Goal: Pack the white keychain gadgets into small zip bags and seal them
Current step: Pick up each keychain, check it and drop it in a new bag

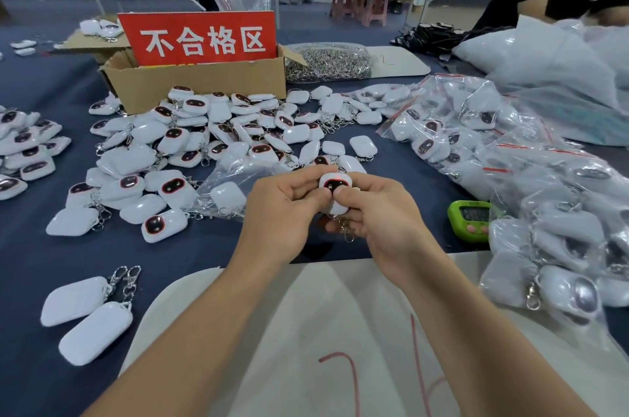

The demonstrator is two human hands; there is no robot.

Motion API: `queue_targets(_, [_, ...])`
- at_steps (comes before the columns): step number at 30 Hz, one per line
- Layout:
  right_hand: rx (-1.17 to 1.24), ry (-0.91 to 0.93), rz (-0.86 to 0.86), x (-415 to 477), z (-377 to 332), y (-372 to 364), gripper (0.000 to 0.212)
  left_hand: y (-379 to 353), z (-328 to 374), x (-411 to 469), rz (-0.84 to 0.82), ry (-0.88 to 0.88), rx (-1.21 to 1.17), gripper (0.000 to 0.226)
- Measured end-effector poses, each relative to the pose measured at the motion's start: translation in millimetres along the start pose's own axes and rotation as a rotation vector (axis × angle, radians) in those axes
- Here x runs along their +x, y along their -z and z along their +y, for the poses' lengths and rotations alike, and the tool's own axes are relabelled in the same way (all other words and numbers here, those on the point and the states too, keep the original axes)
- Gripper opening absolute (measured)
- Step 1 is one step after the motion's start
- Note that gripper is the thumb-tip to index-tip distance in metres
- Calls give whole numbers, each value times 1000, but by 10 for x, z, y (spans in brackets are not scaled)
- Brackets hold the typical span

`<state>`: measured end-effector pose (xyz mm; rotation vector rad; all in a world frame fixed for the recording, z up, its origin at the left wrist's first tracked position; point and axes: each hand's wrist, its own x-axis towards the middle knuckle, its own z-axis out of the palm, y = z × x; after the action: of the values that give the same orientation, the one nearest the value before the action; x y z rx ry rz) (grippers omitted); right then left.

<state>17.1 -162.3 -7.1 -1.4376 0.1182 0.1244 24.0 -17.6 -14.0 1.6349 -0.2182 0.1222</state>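
Note:
Both my hands hold one white keychain gadget [334,183] above the table's middle, its dark face up and a small red light lit at its top. My left hand [282,209] grips its left side, thumb on the face. My right hand [377,215] grips the right side, thumb pressing the face; the metal clasp [347,232] hangs below my fingers. A heap of loose gadgets [204,144] lies beyond my hands. An empty-looking clear zip bag [224,181] lies just left of my left hand. Bagged gadgets [531,185] pile up on the right.
An open cardboard box [197,83] with a red sign stands behind the heap, next to a mound of metal clasps [326,62]. A green timer [471,219] sits right of my hands. Two gadgets [85,314] lie front left. A person in black stands at the far right.

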Motion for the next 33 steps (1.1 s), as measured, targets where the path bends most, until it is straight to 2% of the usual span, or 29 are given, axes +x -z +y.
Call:
queue_targets(3, [5, -13, -18, -6, -12, -5, 20, -2, 5, -21, -7, -4, 20, 52])
queue_targets(6, [29, -13, -12, -1, -19, -2, 16, -18, 3, -32, -25, 17, -31, 47])
queue_targets(10, [-4, 9, 16, 6, 3, -10, 12, -13, -18, -43, -57, -23, -4, 60])
queue_targets(16, [-75, 34, 102, -28, 27, -38, 12, -2, 0, -73, -78, -60, 63, 54])
queue_targets(23, [-71, 22, 45, -3, 38, -22, 16, -50, -17, -84, -12, -46, 134, 51])
queue_targets(26, [-47, -8, -21, 17, 30, -27, 20, -29, -32, -65, 12, 20, 220, 63])
queue_targets(29, [62, -24, -67, 55, 39, -23, 21, -27, -35, -34, -54, 76, 179, 37])
queue_targets(33, [138, -70, -43, 75, 39, -53, 28, 5, -36, 9, -72, 143, 99, 33])
